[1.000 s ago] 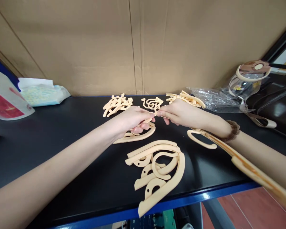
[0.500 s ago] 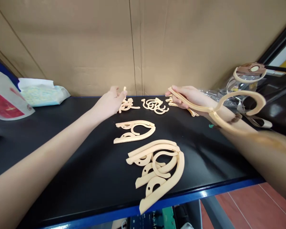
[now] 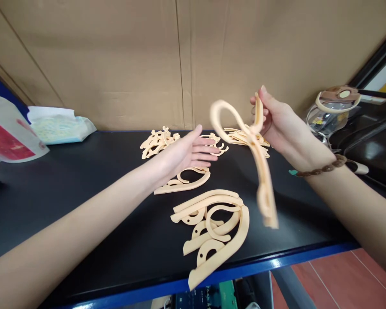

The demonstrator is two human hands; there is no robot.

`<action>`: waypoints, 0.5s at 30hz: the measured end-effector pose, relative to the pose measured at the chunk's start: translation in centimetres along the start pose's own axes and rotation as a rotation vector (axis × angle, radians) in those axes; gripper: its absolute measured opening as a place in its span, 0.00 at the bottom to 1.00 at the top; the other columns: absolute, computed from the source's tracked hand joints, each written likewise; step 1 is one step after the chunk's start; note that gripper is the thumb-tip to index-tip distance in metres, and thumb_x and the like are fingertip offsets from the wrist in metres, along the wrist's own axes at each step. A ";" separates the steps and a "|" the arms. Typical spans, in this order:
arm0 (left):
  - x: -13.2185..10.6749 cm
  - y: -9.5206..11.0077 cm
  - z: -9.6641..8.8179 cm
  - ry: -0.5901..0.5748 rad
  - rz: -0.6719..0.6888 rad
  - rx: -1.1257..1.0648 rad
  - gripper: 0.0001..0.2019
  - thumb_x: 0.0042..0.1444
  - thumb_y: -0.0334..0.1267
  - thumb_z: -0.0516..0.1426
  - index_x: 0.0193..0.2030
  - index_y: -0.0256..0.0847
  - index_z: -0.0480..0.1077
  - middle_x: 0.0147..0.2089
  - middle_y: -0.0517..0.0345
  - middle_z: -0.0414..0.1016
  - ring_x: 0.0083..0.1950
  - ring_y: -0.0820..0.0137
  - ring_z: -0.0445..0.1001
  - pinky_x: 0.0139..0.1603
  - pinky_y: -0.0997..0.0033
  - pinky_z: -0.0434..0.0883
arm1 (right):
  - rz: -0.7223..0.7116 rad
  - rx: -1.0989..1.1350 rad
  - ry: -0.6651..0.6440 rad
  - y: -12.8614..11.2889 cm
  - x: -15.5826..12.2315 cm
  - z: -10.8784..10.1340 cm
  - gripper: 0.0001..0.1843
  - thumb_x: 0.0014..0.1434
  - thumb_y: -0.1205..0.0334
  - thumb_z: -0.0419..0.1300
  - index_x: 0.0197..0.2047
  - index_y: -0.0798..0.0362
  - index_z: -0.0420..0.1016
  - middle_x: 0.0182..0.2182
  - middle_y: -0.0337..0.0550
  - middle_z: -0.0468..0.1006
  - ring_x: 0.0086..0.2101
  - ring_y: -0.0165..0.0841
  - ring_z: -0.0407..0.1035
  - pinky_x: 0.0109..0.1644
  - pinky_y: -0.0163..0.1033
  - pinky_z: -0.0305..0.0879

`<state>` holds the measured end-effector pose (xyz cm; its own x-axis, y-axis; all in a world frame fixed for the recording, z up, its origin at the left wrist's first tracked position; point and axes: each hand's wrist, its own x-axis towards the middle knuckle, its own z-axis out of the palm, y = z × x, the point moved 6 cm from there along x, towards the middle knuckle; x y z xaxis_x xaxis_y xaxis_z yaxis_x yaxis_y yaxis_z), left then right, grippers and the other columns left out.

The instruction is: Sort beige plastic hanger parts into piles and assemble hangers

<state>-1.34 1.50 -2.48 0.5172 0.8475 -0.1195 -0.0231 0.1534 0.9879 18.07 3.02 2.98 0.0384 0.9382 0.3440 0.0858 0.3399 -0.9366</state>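
My right hand (image 3: 279, 118) is raised at the right and pinches one arm of a beige plastic folding hanger (image 3: 262, 171). The hanger's hook curls to the left and its other arm hangs down, blurred by motion. My left hand (image 3: 193, 150) is open, fingers spread and pointing right, holding nothing I can see. It hovers over a folded hanger (image 3: 186, 187) and partly covers a pile of loose hooks (image 3: 223, 149). Closer to me, folded hangers (image 3: 218, 257) lie overlapping at the table's front edge.
Beyond my left hand is a pile of small hanger parts (image 3: 156, 143); hanger arms (image 3: 239, 136) are stacked at the back right. A wipes pack (image 3: 61, 128) and a white-and-red bag (image 3: 13, 133) stand left. A clear bottle (image 3: 331, 113) is at right. Cardboard (image 3: 116, 64) walls the back.
My left hand has moved right and opened from its pinch at the left pile, uncovering that pile. My right hand has risen and turned the hanger, so its hook now points left.
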 end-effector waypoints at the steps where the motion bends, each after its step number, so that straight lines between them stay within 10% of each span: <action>1: -0.1 -0.3 0.6 -0.066 -0.052 -0.043 0.28 0.65 0.57 0.45 0.50 0.32 0.72 0.52 0.39 0.78 0.48 0.59 0.79 0.48 0.63 0.75 | -0.012 0.048 0.024 -0.1 0.0 0.0 0.19 0.63 0.44 0.56 0.30 0.50 0.69 0.19 0.31 0.58 0.20 0.23 0.57 0.23 0.31 0.58; 9: -0.5 1.0 -0.4 -0.185 -0.166 -0.209 0.41 0.61 0.67 0.37 0.46 0.29 0.74 0.33 0.41 0.79 0.19 0.74 0.66 0.12 0.78 0.60 | 0.004 0.164 -0.121 0.5 0.3 0.3 0.09 0.58 0.57 0.65 0.33 0.55 0.75 0.26 0.38 0.78 0.27 0.23 0.74 0.25 0.25 0.65; 15: -0.2 1.1 -1.8 -0.104 -0.067 0.015 0.23 0.56 0.58 0.57 0.39 0.38 0.76 0.30 0.55 0.70 0.18 0.82 0.53 0.11 0.82 0.51 | -0.072 -0.005 -0.172 0.1 0.6 -0.1 0.04 0.54 0.65 0.66 0.33 0.57 0.76 0.26 0.42 0.80 0.28 0.27 0.76 0.32 0.29 0.71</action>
<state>-3.02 2.38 -1.52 0.6033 0.7781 -0.1747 0.0264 0.1994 0.9796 18.21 3.63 3.11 -0.1383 0.9089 0.3933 0.0873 0.4068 -0.9094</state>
